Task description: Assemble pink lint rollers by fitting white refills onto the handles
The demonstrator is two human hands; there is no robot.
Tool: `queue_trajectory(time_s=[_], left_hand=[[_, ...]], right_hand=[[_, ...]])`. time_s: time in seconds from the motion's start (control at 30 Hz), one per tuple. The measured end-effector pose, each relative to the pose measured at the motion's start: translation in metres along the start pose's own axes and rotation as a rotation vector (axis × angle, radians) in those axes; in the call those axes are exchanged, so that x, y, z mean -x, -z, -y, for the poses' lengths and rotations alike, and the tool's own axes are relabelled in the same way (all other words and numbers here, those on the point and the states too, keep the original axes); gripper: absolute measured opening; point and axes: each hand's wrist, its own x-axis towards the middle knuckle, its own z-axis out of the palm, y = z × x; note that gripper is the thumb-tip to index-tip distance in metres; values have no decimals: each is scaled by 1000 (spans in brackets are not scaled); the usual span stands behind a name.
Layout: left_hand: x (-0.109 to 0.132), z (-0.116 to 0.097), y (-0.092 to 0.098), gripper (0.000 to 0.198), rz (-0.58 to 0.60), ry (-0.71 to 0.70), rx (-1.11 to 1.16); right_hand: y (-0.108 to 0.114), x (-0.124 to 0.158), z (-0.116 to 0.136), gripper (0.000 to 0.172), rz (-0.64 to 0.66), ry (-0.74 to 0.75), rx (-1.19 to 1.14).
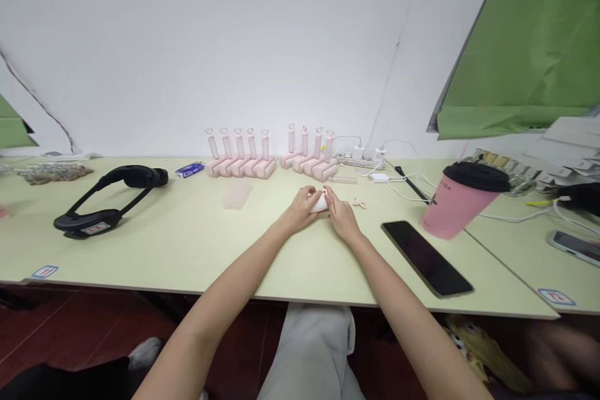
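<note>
My left hand point(302, 207) and my right hand point(343, 217) meet over the middle of the table, both closed on a small white cylindrical piece point(319, 204). Fingers cover much of it, so its exact kind is hidden. Just right of my right hand lie small peach-coloured loops point(359, 203). Beyond the hands lies a clear tube point(344, 180). Farther back, pale pink cylinders point(240, 167) lie in two groups, with slim upright pink tubes point(265, 147) topped by heart-shaped rings behind them. Left of the hands, a translucent pinkish sheet point(237, 194) rests flat.
A black phone point(426, 257) and a pink cup point(459, 203) with a black lid stand to the right. White cables and a power strip point(360, 160) run along the wall. A black headset-like band point(110, 200) and a blue packet point(190, 169) are at left.
</note>
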Motion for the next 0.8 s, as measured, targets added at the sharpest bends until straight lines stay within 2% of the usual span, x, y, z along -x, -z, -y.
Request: queue_trajectory(time_s=[0.13, 0.23, 0.33, 0.43, 0.57, 0.7, 0.8], left_hand=[[1, -1, 0, 47, 90, -19, 4], [0, -1, -1, 49, 146, -1, 20], [1, 1, 0, 49, 80, 25, 36], [2, 3, 4, 48, -22, 85, 43], [0, -1, 4, 45, -32, 95, -11], [-3, -8, -3, 45, 12, 103, -214], [-3, -11, -5, 44, 20, 107, -303]], right_hand=[[4, 1, -4, 48, 10, 16, 346], [4, 3, -10, 45, 59, 37, 354], [1, 4, -15, 44, 63, 60, 150], [-5, 0, -15, 47, 30, 36, -254], [-9, -9, -15, 58, 12, -81, -731], [-8, -12, -18, 62, 35, -89, -817], [-9, -8, -16, 55, 23, -48, -718]])
